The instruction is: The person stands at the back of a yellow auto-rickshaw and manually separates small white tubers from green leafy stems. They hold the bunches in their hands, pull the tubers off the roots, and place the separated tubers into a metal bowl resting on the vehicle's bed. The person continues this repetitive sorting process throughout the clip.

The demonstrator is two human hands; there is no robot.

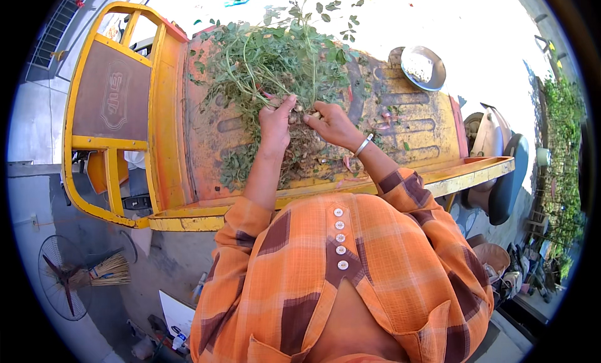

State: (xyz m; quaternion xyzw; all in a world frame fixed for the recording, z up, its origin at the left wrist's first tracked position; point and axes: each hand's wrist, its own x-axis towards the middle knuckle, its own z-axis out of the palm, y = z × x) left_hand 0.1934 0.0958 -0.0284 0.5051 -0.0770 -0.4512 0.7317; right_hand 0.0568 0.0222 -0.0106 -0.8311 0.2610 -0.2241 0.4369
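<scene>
Leafy green peanut plants [250, 66] are heaped on a rusty orange cart bed [206, 138], roots toward me. My left hand [274, 122] is closed at the root end of a plant, thumb and fingers pinched on it. Beside it my right hand [338, 126], with a pale band on its wrist, pinches a small pale pod [315, 115] among the roots. The two hands are close together, fingertips almost meeting. Below them hangs a tangle of brown roots [300, 147]. Some fingers of both hands are hidden from view.
A round metal bowl [440, 75] with pale pods stands at the cart's far right. The yellow side rail [463, 177] runs between me and the bed; a yellow frame [153, 100] rises at left. Loose leaves and debris lie around. A broom [109, 270] and fan are at lower left.
</scene>
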